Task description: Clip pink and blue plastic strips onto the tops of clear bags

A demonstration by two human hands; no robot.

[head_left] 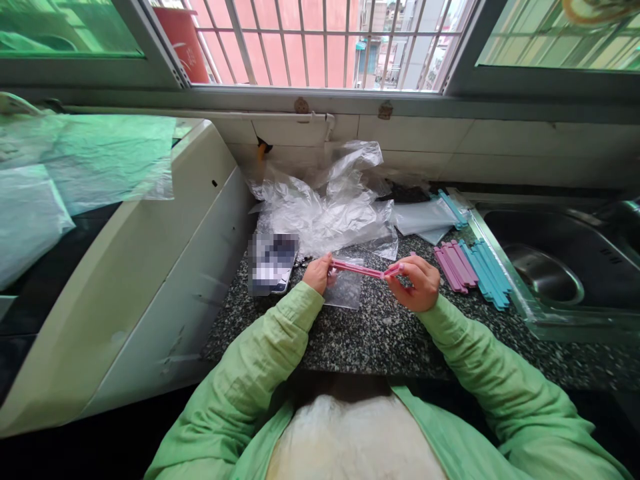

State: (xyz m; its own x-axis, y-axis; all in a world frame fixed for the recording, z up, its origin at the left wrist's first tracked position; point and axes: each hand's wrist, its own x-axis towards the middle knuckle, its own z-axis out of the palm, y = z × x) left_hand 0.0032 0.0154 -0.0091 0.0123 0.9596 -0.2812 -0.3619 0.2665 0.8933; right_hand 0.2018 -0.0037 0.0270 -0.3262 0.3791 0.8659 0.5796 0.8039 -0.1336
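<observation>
Holding a pink bag-sealing clip (364,270) level between them, both hands hover just above a speckled granite counter (370,333): the left hand (319,273) is closed around the clip's left end, and the right hand (417,283) pinches the right end between thumb and fingers, the other fingers curled in. Under the clip, beneath the left hand, lies a small clear plastic bag (344,290), flat on the stone; whether anything is inside it cannot be made out. Behind it a large heap of crumpled clear plastic wrap (325,207) is piled against the tiled wall, with a flatter clear bag (425,219) to its right. To the right of the right hand, a row of pink clips (454,265) lies side by side on the counter, and just beyond them a row of blue clips (487,273) reaches the rim of a stainless steel sink (505,267), whose basin shows only a drain. One more blue clip (453,207) lies farther back near the flat bag. Left of the left hand a phone (273,263) rests on the counter, its screen blurred. A white appliance (150,267) stands close against the counter's left edge, draped on top with thin plastic sheet (85,160). Green sleeves (280,347) cover both arms.
</observation>
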